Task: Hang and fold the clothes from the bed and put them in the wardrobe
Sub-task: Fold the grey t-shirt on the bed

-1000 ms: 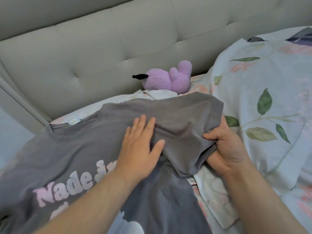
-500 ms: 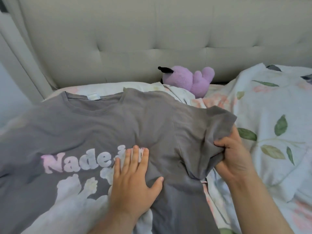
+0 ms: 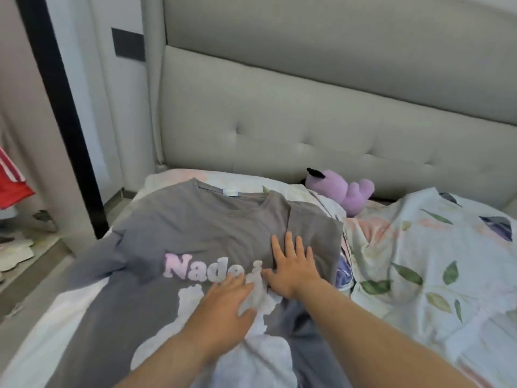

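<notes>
My right hand point(image 3: 295, 271) and left hand point(image 3: 223, 306) cover the end of the pink lettering on the grey T-shirt point(image 3: 195, 228), so I read only "Nade". Its hem runs off the near edge. A red garment point(image 3: 11, 180) is cropped at the left.

A bed point(image 3: 70, 326) with a pale tufted headboard point(image 3: 307, 130) carries a grey T-shirt point(image 3: 195, 242) spread flat, pink lettering up, its collar toward the headboard. Beside it lies a rumpled floral duvet point(image 3: 419, 261), and a purple plush toy point(image 3: 344, 191) rests against the headboard near a pillow point(image 3: 195, 177).
</notes>
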Action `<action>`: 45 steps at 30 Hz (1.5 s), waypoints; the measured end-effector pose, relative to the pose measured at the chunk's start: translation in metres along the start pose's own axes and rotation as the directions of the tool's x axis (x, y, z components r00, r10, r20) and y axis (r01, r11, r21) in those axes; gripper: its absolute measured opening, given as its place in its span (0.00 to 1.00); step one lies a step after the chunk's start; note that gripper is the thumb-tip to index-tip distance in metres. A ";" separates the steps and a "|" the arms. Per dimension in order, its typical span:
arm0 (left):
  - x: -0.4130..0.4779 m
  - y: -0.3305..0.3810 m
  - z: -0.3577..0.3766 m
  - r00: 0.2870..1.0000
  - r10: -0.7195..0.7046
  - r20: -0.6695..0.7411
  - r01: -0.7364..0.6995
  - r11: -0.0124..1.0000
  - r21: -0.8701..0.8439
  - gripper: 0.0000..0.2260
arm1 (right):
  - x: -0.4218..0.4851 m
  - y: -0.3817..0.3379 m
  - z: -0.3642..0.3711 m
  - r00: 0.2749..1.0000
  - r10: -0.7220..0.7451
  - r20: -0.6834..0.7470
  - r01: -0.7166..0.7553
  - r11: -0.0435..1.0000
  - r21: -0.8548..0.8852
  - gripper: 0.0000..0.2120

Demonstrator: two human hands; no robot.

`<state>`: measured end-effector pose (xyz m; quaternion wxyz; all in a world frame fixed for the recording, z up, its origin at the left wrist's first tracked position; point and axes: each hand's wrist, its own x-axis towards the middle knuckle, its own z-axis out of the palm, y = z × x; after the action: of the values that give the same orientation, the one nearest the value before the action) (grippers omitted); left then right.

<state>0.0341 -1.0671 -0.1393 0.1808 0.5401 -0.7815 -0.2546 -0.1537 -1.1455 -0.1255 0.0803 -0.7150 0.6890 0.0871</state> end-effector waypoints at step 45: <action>0.012 -0.177 -0.123 0.924 -0.371 -0.090 0.312 0.870 -0.381 0.19 | 0.028 -0.239 0.096 0.817 -0.191 -0.544 0.469 0.769 0.434 0.23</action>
<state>0.2314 -1.1537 -0.1454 0.2907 0.6464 -0.5962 -0.3771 0.0846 -1.1414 -0.2267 0.1272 -0.7731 0.5407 -0.3062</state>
